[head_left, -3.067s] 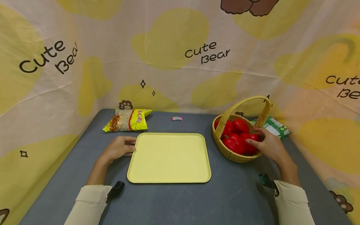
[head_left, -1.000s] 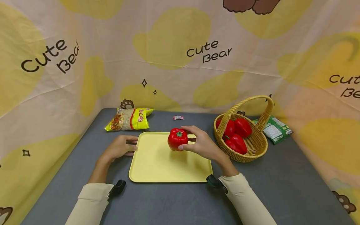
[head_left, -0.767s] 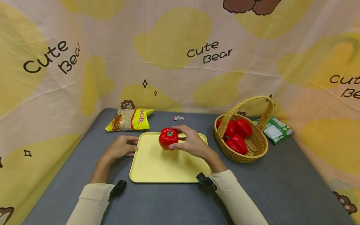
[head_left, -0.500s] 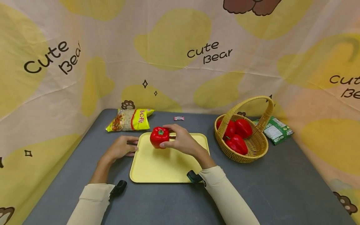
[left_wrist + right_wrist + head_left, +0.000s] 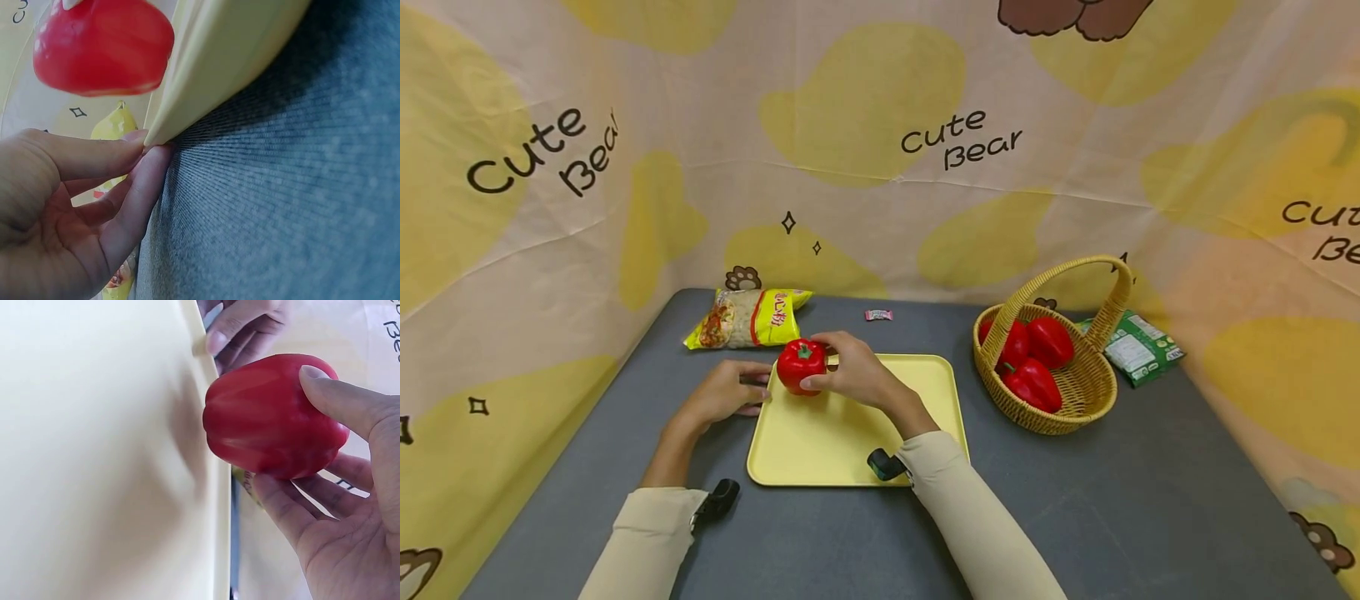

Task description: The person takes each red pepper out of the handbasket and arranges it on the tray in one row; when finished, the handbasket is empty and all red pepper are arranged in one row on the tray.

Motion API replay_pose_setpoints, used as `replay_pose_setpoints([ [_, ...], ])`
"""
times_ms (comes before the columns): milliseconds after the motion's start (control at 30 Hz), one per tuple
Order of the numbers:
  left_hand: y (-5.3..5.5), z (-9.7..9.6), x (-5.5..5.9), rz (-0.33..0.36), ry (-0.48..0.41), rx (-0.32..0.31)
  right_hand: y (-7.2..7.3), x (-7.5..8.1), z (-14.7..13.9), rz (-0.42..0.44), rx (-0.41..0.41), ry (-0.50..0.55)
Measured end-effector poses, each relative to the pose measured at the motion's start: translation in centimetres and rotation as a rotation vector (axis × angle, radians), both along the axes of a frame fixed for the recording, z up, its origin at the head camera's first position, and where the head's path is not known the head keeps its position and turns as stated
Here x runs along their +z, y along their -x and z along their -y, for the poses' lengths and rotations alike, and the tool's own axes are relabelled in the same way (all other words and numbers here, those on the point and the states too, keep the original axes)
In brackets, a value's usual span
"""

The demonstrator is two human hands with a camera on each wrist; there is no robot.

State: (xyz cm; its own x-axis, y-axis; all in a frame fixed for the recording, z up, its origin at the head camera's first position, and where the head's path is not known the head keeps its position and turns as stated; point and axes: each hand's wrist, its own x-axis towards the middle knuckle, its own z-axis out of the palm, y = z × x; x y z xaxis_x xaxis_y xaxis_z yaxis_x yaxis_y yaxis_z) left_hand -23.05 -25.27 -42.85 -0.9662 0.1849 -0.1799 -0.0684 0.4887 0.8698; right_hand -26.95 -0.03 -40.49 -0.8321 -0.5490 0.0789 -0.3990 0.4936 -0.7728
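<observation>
My right hand (image 5: 861,373) grips a red bell pepper (image 5: 800,367), green stem up, over the far left corner of the yellow tray (image 5: 850,442). In the right wrist view the pepper (image 5: 269,419) sits between thumb and fingers, close above the tray, its shadow falling on the surface. At the tray's left edge, my left hand (image 5: 718,392) pinches the rim. The left wrist view shows thumb and fingers of that hand (image 5: 75,206) meeting at the tray's edge (image 5: 206,87), with the red pepper (image 5: 103,47) hanging just above.
On the right stands a wicker basket (image 5: 1000,400) with a tall handle, holding 3 red bell peppers (image 5: 1033,385). Behind it lies a green packet (image 5: 1138,350). A yellow food bag (image 5: 745,319) lies at the back left, a small pink wrapped candy (image 5: 878,315) at the back middle.
My right hand has taken a pepper from the basket and carried it left across the tray to its far left corner. The left hand has stayed at the tray's edge.
</observation>
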Motion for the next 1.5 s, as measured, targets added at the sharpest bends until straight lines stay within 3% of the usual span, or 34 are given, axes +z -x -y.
replay_pose_setpoints([
  [700,0.1,0.0,-0.1,0.005,0.004,0.009,0.1,-0.4,1.3,0.049,-0.016,-0.012],
  [1067,-0.1,0.0,0.0,0.004,-0.011,-0.001,0.3,-0.6,1.7,0.027,-0.02,-0.033],
  [1500,0.0,-0.1,-0.1,0.0,-0.004,0.014,-0.4,0.0,0.4,0.028,-0.018,0.016],
])
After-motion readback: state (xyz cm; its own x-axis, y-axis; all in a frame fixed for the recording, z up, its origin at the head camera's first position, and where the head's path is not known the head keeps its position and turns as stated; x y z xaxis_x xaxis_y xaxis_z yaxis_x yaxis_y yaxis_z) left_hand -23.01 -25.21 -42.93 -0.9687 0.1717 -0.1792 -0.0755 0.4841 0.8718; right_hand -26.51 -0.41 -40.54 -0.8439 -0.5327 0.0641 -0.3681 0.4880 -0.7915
